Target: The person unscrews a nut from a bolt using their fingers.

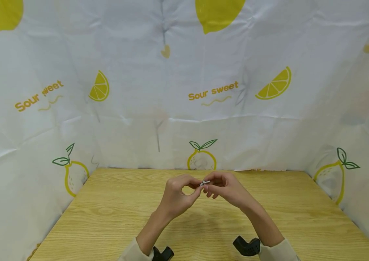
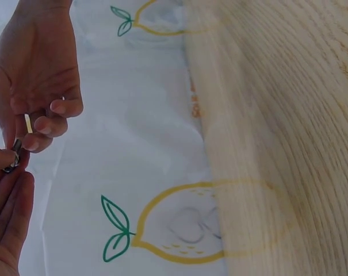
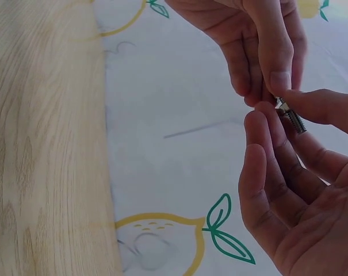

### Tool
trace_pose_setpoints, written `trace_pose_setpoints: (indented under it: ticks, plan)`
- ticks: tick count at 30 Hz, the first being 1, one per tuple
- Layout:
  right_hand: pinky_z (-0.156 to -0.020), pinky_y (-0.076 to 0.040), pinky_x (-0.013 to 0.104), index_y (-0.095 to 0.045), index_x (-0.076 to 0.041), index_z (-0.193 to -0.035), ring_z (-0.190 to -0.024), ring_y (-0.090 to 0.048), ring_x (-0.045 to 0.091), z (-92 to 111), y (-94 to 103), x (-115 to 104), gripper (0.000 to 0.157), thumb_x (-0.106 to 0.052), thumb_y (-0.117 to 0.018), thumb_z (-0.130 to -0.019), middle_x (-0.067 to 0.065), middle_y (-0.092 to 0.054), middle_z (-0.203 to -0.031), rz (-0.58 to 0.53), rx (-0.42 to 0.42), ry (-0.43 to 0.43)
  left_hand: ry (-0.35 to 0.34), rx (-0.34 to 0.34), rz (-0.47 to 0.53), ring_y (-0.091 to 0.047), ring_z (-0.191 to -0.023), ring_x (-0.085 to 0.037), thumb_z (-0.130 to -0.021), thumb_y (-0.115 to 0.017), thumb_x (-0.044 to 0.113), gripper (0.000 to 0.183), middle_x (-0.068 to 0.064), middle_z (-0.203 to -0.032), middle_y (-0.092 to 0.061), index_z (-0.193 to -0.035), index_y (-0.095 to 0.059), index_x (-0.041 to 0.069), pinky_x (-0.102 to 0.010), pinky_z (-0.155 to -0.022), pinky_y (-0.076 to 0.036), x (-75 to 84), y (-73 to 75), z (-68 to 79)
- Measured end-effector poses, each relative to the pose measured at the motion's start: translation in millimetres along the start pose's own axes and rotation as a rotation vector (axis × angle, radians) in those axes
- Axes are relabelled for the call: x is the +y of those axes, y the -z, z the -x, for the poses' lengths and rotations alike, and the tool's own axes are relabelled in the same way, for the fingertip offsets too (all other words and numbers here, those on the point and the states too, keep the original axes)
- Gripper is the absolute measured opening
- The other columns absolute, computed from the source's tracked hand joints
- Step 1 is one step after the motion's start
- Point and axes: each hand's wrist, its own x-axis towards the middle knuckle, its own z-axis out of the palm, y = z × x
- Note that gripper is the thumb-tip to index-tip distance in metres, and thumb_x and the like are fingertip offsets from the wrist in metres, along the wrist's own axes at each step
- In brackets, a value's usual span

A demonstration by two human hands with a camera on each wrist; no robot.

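Cream sleeves [image 1: 279,252] nearest us | our left hand [image 1: 175,195] and right hand [image 1: 231,189] both pinch one small silvery metal piece [image 3: 297,122], threaded end showing, held above the table [image 1: 122,203] | yellowish wood grain | white sheeting [image 1: 138,90] printed with lemons behind and at both sides

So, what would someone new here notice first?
Probably the bright yellow lemon prints on the white sheet behind the wooden table. Then, over the table, the left hand and right hand meeting, with a small threaded metal piece held between them.
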Motion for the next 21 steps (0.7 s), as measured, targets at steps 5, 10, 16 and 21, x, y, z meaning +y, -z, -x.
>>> trace_pose_setpoints:
  ticks: [5, 10, 16, 21]
  plan:
    - [-0.070, -0.062, 0.032, -0.067, 0.006, -0.117, -0.075, -0.071, 0.010, 0.4, -0.7, 0.2, 0.024, -0.012, -0.065, -0.101, 0.009, -0.074, -0.091, -0.011, 0.015, -0.002, 0.008, 0.003, 0.008, -0.075, -0.077, -0.010, -0.088, -0.079, 0.003, 0.007, -0.003, -0.086, -0.078, -0.093, -0.078, 0.008, -0.014, -0.074, -0.060, 1.0, 0.2, -0.1]
    - [-0.070, -0.063, 0.032, -0.066, 0.007, -0.116, -0.076, -0.072, 0.010, 0.3, -2.0, 0.2, 0.023, -0.009, -0.066, -0.100, 0.010, -0.074, -0.093, -0.019, 0.030, -0.001, 0.009, 0.000, 0.010, -0.075, -0.077, -0.011, -0.086, -0.080, 0.001, 0.010, -0.003, -0.086, -0.078, -0.092, -0.078, 0.008, -0.014, -0.073, -0.060, 1.1, 0.0, 0.0]
    - [-0.068, -0.063, 0.031, -0.066, 0.007, -0.117, -0.076, -0.072, 0.010, 0.0, -2.0, -1.2, 0.023, -0.007, -0.067, -0.099, 0.021, -0.073, -0.096, 0.009, 0.039, 0.002, -0.008, 0.000, -0.015, -0.075, -0.076, -0.011, -0.085, -0.080, 0.000, 0.011, -0.004, -0.086, -0.078, -0.092, -0.077, 0.008, -0.013, -0.074, -0.060, 0.4, -0.3, 0.2]
    - [-0.068, -0.062, 0.031, -0.067, 0.006, -0.117, -0.074, -0.071, 0.010, -0.2, -1.4, -2.6, 0.023, -0.009, -0.066, -0.100, 0.021, -0.073, -0.096, 0.013, 0.029, 0.008, -0.016, 0.000, -0.027, -0.074, -0.076, -0.011, -0.085, -0.080, 0.000, 0.011, -0.004, -0.086, -0.078, -0.092, -0.077, 0.008, -0.012, -0.074, -0.059, -0.1, -0.3, 0.5]
